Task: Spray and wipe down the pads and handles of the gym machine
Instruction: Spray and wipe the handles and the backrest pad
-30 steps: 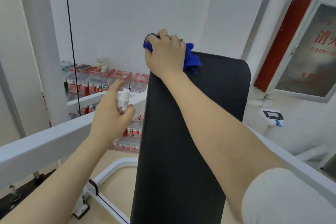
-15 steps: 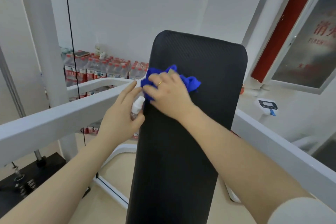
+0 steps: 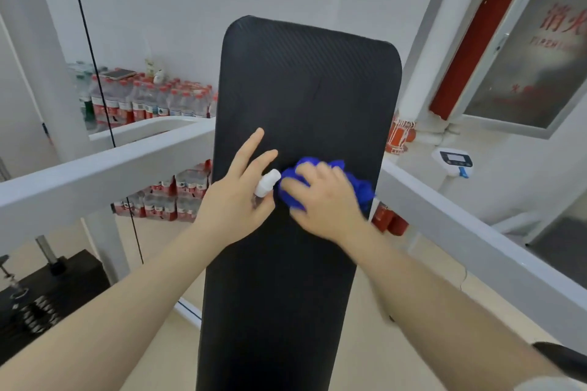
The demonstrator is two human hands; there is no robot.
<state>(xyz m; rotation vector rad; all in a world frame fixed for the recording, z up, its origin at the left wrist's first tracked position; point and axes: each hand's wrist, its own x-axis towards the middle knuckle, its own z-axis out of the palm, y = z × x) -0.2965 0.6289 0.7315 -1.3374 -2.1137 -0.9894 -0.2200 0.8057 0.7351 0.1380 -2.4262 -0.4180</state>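
Observation:
A long black back pad of the gym machine runs up the middle of the view. My right hand presses a crumpled blue cloth flat against the pad about halfway up. My left hand is over the pad's left edge, right beside it, holding a small spray bottle with a white nozzle; its index and middle fingers stick out straight. Most of the bottle is hidden in my palm.
White frame bars of the machine flank the pad on both sides. A black cable and a weight stack are at left. Packs of water bottles line the back wall. A scale display and a fire cabinet are at right.
My right hand has dragged the blue cloth from the pad's top edge down to its middle. My left hand with the bottle has shifted right, over the pad's edge.

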